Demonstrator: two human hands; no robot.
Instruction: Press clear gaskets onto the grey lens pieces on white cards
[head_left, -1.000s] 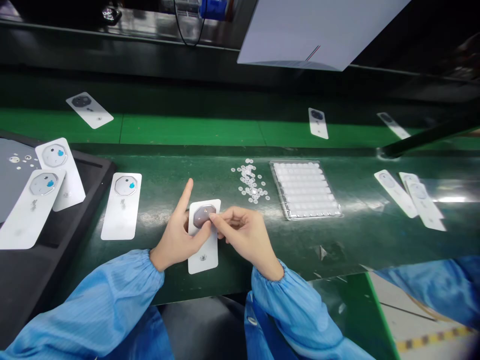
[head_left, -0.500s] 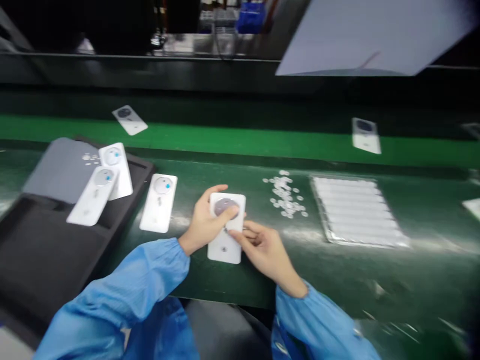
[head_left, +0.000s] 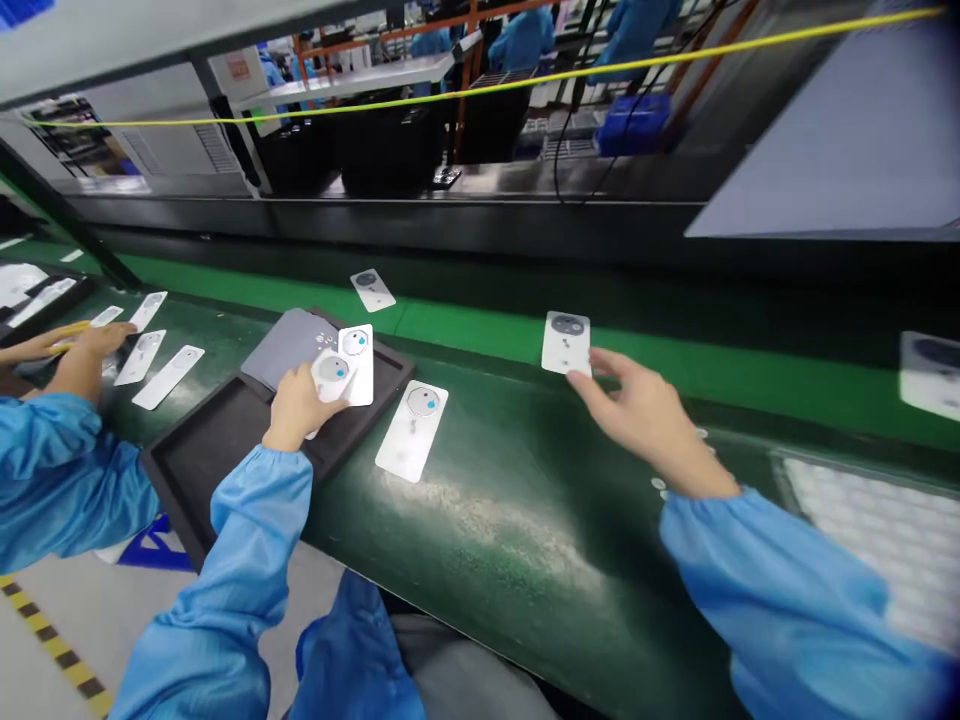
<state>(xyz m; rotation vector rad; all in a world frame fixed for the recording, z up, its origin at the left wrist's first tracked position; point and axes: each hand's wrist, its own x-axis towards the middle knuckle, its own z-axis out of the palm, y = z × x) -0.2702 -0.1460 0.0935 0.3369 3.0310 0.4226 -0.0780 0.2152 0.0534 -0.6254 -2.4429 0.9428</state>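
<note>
Light is reflected in the green table [head_left: 487, 540], beyond which a bright green strip [head_left: 480, 328] is backed by a dark ledge [head_left: 465, 225]. Above, a yellow cord [head_left: 420, 98] is strung. The pale floor [head_left: 82, 600] is marked with striped tape [head_left: 56, 645].

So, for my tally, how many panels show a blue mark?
3: one panel at the left hand, another behind it on the black tray, a third on the bench. Others may be hidden.

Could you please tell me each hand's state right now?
Left hand: closed, holding a white panel.
Right hand: closed, holding another panel by its corner.
</note>
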